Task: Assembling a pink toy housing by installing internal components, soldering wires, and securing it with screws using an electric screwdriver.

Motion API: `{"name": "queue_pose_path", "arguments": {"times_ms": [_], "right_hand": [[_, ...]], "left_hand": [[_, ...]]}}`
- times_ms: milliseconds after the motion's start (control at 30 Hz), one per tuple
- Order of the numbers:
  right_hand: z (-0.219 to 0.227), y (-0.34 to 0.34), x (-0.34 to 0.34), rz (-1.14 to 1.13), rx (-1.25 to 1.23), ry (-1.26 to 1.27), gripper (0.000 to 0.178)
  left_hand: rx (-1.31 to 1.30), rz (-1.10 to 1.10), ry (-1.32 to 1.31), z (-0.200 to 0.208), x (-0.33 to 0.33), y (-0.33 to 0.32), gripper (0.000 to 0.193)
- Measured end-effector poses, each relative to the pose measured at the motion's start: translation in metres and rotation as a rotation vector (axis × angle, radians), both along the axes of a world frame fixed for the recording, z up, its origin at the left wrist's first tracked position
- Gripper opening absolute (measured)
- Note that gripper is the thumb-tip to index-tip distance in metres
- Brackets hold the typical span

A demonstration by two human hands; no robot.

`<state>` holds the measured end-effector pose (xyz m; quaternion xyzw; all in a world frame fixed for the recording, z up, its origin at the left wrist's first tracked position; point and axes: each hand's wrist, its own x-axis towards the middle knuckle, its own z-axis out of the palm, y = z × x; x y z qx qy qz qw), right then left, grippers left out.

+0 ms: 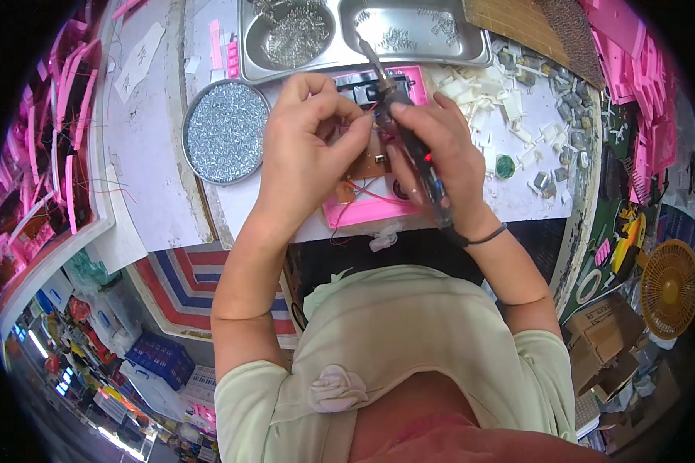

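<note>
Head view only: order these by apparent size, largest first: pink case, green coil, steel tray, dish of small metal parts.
1. Steel tray, cut by the top edge
2. Pink case, partly covered, judged by outline
3. Dish of small metal parts
4. Green coil

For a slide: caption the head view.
Left hand in a pinch, right hand gripping a dark tool, over a pink housing beside a dish of metal parts.

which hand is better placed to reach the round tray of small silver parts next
Probably the left: the left hand is beside the round tray, though whether it holds something is unclear. The right hand is farther away, gripping a black tool.
</note>
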<state>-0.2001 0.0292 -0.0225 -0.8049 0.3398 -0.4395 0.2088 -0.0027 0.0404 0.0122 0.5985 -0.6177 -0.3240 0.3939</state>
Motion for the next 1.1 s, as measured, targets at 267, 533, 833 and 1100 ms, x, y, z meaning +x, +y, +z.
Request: {"name": "queue_pose_path", "arguments": {"times_ms": [267, 533, 833, 1100], "right_hand": [[0.024, -0.011, -0.033, -0.034, 0.085, -0.212, 0.039], [0.026, -0.014, -0.047, 0.104, 0.015, -0.189, 0.033], [0.020, -0.012, -0.040, 0.162, -0.020, -0.107, 0.038], [0.020, -0.013, -0.039, 0.161, -0.051, -0.049, 0.041]], "left_hand": [[-0.008, 0.058, -0.092, -0.001, -0.010, 0.001, 0.008], [-0.090, 0.065, -0.152, -0.009, -0.008, -0.002, 0.008], [-0.094, 0.075, -0.153, -0.009, -0.009, -0.002, 0.009], [-0.104, 0.077, -0.156, -0.011, -0.008, -0.003, 0.009]]}}
